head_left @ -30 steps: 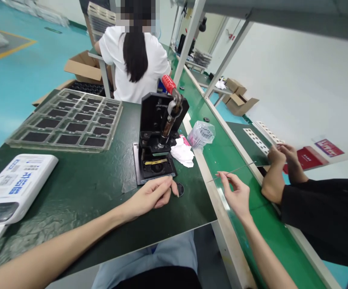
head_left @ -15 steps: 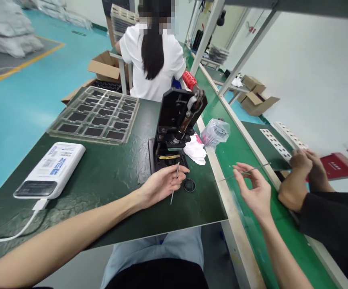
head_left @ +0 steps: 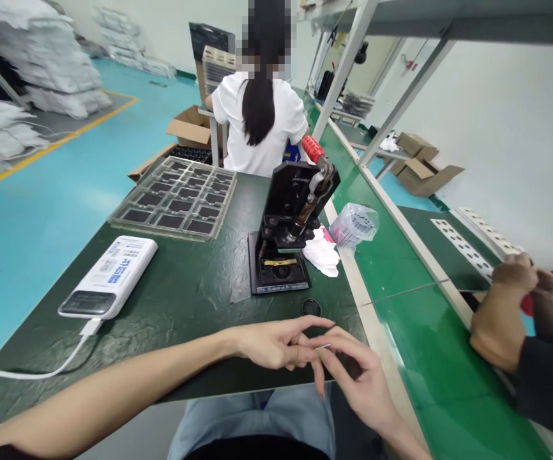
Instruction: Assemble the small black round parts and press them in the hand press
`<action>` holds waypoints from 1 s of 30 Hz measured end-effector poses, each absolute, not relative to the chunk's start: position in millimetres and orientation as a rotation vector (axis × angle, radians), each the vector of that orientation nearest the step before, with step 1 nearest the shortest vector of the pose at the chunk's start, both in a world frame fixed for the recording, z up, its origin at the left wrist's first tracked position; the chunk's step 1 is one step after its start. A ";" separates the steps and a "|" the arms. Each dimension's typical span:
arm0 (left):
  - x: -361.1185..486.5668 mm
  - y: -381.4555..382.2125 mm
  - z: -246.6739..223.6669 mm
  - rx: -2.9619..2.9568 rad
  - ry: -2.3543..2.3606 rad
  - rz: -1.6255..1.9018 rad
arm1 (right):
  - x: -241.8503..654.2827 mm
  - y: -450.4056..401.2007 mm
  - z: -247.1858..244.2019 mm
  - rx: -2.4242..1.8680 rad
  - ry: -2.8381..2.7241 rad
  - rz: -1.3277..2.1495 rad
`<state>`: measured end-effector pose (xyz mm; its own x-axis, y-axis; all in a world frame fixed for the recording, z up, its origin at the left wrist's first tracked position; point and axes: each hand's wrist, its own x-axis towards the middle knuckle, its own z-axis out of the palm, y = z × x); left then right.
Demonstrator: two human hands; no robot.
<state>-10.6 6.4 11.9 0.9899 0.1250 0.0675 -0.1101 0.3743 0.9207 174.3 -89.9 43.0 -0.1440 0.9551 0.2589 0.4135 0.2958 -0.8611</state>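
One black disc [head_left: 311, 308] near manual press [head_left: 288, 217]

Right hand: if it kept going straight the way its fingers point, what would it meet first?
The left hand, almost at once. The fingertips of the right hand sit right at the left hand's fingers, around a thin metal pin. From this view I can't tell whether the two hands are touching.

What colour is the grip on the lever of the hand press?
Red; the grip shows best in the head view, atop the black hand press.
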 end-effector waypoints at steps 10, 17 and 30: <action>-7.8 8.7 10.7 1.397 0.274 0.264 | 189.9 -57.2 79.1 -1.216 -1.390 0.135; -5.7 9.3 -0.7 1.462 0.255 0.258 | 171.0 3.8 48.4 -1.113 -1.572 0.264; -3.1 9.5 -3.5 1.452 0.215 0.294 | 171.0 18.7 35.0 -1.139 -1.635 0.247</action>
<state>-3.1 9.5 -3.5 0.9451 0.3250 0.0330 -0.0668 0.0932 0.9934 171.0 18.7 35.0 0.0346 0.7691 0.6381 0.5459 0.5203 -0.6567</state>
